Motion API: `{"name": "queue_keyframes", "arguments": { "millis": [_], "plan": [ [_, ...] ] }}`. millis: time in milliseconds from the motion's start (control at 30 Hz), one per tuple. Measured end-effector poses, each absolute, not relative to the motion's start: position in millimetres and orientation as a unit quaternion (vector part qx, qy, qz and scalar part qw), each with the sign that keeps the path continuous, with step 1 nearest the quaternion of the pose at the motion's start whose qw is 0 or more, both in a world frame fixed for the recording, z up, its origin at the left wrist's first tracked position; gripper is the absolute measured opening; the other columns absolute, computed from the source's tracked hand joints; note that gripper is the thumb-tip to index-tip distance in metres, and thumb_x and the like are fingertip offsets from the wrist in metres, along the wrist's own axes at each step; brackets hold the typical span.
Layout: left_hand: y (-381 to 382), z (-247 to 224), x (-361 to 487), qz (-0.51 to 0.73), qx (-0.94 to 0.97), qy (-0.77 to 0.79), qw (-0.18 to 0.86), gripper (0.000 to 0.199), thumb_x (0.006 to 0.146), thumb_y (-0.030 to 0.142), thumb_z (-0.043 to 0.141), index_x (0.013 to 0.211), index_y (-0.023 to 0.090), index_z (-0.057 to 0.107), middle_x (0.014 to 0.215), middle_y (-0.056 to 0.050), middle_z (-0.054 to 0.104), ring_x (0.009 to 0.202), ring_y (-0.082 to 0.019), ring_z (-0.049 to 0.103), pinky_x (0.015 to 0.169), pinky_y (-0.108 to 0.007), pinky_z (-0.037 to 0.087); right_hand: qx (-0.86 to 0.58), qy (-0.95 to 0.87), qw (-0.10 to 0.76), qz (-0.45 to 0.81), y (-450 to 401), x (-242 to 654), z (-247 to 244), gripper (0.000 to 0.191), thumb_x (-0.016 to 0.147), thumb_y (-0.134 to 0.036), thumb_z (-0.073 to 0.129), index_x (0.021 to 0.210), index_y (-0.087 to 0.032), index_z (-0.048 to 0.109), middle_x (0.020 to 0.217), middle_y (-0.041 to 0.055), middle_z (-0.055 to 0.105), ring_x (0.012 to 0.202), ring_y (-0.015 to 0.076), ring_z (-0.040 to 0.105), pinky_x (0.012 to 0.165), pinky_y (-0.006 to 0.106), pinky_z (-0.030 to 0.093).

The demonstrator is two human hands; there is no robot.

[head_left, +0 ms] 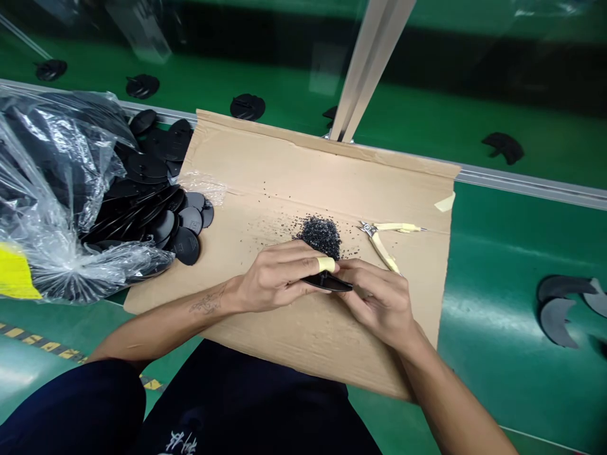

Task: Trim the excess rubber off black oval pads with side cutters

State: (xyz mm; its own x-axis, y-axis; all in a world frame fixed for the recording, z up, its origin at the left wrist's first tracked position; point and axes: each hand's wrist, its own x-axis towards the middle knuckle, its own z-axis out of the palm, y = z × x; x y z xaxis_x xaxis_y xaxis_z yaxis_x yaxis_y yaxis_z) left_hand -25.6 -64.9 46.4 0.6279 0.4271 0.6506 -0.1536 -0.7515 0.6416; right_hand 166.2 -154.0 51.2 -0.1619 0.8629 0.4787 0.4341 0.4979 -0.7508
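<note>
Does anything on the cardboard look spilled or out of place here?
Yes: loose black granules lie heaped just beyond the hands, with stray bits scattered around on the cardboard, uncontained by any tray.

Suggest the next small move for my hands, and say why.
Perhaps tilt the black part slightly toward your eyes: your left hand and right hand both hold it, but it sits nearly edge-on, leaving its flat face hard to see.

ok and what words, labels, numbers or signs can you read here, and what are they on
Nothing reads for certain.
White characters on the dark navy trousers: too blurred to quote.
Faint marks on a dark oval plastic disc: too small.
Bright yellow patch on the clear plastic bag: no text visible.
</note>
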Motion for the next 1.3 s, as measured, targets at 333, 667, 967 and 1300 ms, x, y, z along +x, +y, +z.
{"name": "queue_keyframes", "arguments": {
  "millis": [333,667,967,1300],
  "plan": [
    [-62,49,-27,0.392,0.815,0.088,0.417,0.043,0.097,0.047,0.065,0.122,0.012,0.065,0.101,-0.012,0.073,0.096,-0.019,0.068,0.086,-0.036,0.058,-0.461,-0.677,0.503,0.275,-158,165,50,0.008,0.103,-0.020,0.065,0.107,-0.020,0.071,0.100,0.0075,0.074,0.087,0.0212,0.073,0.077,0.032,0.064],
    [-62,46,-31,0.408,0.809,0.168,0.388,0.023,0.093,0.023,0.072,0.113,0.012,0.069,0.096,-0.007,0.070,0.089,-0.012,0.066,0.078,-0.025,0.058,-0.648,-0.713,0.249,0.100,-141,223,49,0.048,0.100,-0.052,0.064,0.134,-0.019,0.062,0.135,0.0181,0.056,0.128,0.0425,0.050,0.107,0.064,0.045],
    [-60,39,-29,0.419,0.806,0.179,0.377,0.024,0.094,0.026,0.071,0.115,0.014,0.070,0.097,-0.006,0.071,0.089,-0.013,0.066,0.077,-0.026,0.058,-0.608,-0.717,0.324,0.112,-141,219,47,0.030,0.104,-0.034,0.052,0.130,-0.021,0.061,0.116,0.0138,0.056,0.106,0.0313,0.061,0.087,0.046,0.056],
    [-60,34,-28,0.427,0.798,0.164,0.393,0.025,0.095,0.029,0.070,0.116,0.015,0.070,0.100,-0.009,0.072,0.093,-0.015,0.067,0.080,-0.028,0.059,-0.479,-0.769,0.397,0.150,-147,194,59,0.036,0.100,-0.020,0.066,0.136,-0.018,0.059,0.115,0.0148,0.066,0.098,0.0280,0.065,0.082,0.045,0.057]
  ]
}}
